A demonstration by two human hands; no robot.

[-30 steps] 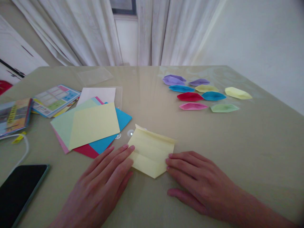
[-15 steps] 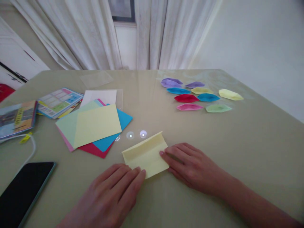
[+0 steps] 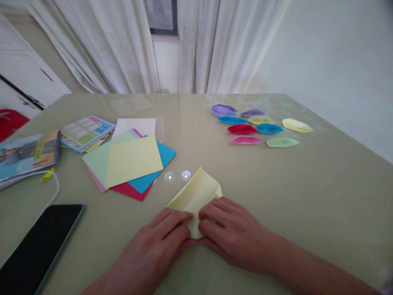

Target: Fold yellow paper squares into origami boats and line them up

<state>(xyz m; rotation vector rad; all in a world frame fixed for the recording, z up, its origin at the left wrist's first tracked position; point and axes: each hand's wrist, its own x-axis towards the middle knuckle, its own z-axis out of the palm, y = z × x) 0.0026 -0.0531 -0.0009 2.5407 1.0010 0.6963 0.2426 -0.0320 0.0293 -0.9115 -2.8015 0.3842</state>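
Note:
A pale yellow sheet of folded paper [image 3: 196, 190] lies on the table in front of me, turned so that one corner points away. My left hand [image 3: 162, 241] grips its near left edge, fingers closed on it with the thumb at the edge. On the near right edge, my right hand [image 3: 233, 233] has its fingers bent and pressed on the paper. Both sets of fingertips almost meet at the near corner. Part of the paper is hidden under the fingers.
Coloured sheets [image 3: 135, 162] lie fanned out to the left, beside booklets [image 3: 30, 155] and a white cable [image 3: 57, 184]. A dark phone [image 3: 43, 246] rests at the near left. Several folded paper boats [image 3: 242, 129] stand in rows at the back right.
The yellow paper has turned so a corner now points toward me. My hands have come closer together, the right one moving left and nearer. The view has shifted slightly.

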